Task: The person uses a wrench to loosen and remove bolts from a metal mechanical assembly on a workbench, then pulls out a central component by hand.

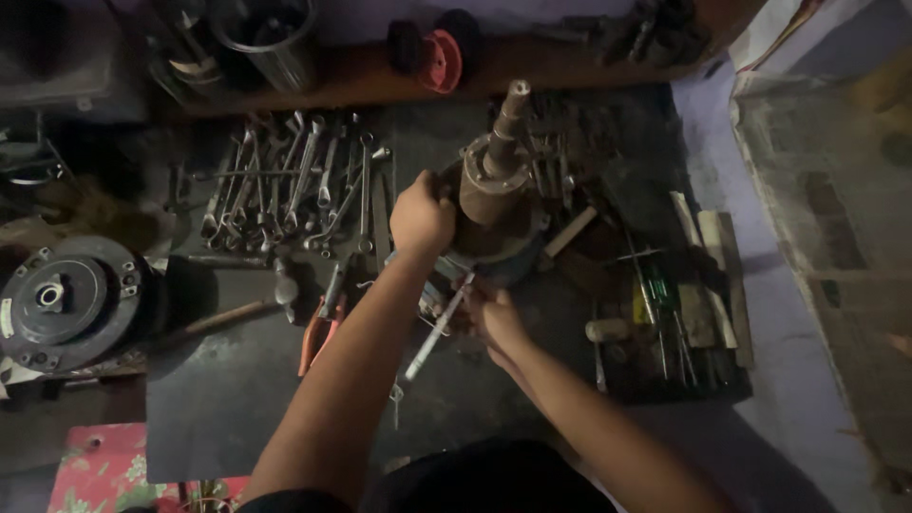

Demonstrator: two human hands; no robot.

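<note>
A rusty metal hub with a stepped shaft [496, 161] stands upright in a bench vise [494, 256] at the middle of the dark bench. My left hand [422, 215] grips the left side of the hub's flange. My right hand [492, 317] is closed around the vise's sliding handle bar [435, 329], which slants down to the left below the vise. Both forearms reach in from the bottom of the view.
Several wrenches [294, 185] lie in a row left of the vise. Orange-handled pliers [318, 332] and a hammer [237, 313] lie nearby. Screwdrivers and files [674, 304] fill the right side. A round black pulley [66, 299] sits at far left, cans [271, 38] at the back.
</note>
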